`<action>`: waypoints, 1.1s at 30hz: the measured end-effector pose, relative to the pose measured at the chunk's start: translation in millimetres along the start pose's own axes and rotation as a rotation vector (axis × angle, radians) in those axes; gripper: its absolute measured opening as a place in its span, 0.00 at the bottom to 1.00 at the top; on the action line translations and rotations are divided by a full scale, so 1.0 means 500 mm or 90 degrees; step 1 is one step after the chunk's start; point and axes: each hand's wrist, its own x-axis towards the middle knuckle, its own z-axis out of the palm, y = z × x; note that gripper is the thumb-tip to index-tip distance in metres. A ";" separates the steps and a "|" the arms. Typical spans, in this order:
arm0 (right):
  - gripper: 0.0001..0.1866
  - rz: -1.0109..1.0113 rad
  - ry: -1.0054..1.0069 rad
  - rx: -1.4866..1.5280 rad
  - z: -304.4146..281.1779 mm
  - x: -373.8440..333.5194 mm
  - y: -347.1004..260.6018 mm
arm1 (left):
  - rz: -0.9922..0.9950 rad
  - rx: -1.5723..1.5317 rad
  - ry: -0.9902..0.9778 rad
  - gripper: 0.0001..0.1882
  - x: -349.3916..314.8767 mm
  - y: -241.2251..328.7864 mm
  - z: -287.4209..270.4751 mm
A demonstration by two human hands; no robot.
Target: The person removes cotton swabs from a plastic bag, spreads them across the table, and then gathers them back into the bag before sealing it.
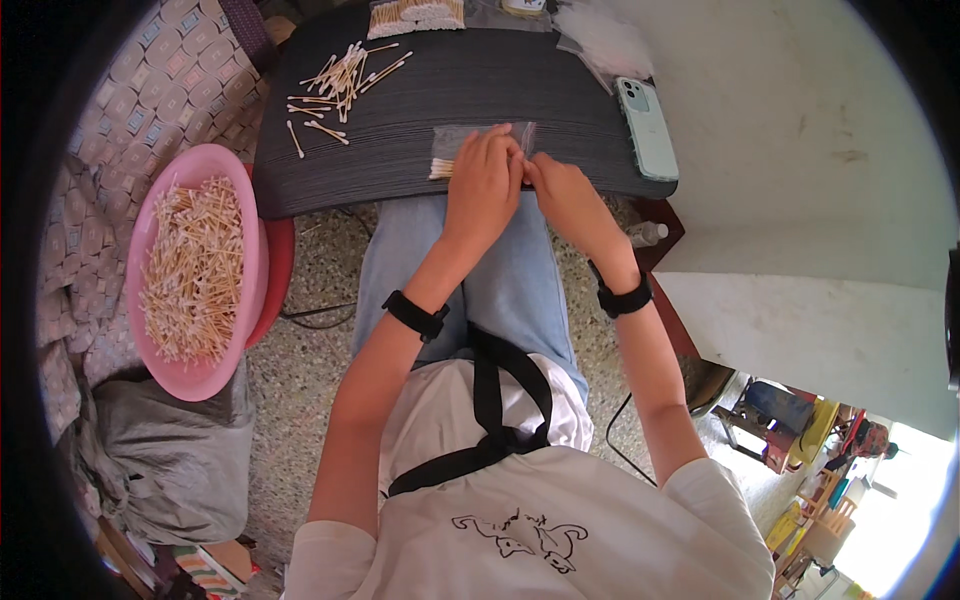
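A small clear plastic bag (pixel 453 137) lies near the front edge of the dark table, with cotton swabs (pixel 439 169) inside it. My left hand (pixel 482 185) lies over the bag, its fingers closed on the bag's right part and hiding most of the swabs. My right hand (pixel 574 202) is closed in a pinch at the bag's right end, fingertips touching those of the left hand. The exact grip at the bag's edge is hidden.
Loose cotton swabs (pixel 345 82) lie at the table's far left; packed bundles (pixel 418 14) sit at the back. A pale green phone (pixel 648 130) and empty clear bags (pixel 605 38) are at the right. A pink basin (pixel 140 270) full of swabs stands left of the table (pixel 520 80).
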 end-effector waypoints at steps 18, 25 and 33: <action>0.17 -0.023 -0.078 -0.007 -0.020 0.039 0.012 | -0.060 0.013 -0.008 0.09 -0.009 -0.046 -0.099; 0.17 0.039 -0.061 -0.060 -0.019 0.040 0.013 | -0.041 0.026 -0.063 0.06 -0.017 -0.054 -0.098; 0.16 -0.051 -0.088 -0.004 -0.010 0.047 0.003 | -0.026 -0.007 -0.040 0.04 -0.019 -0.063 -0.097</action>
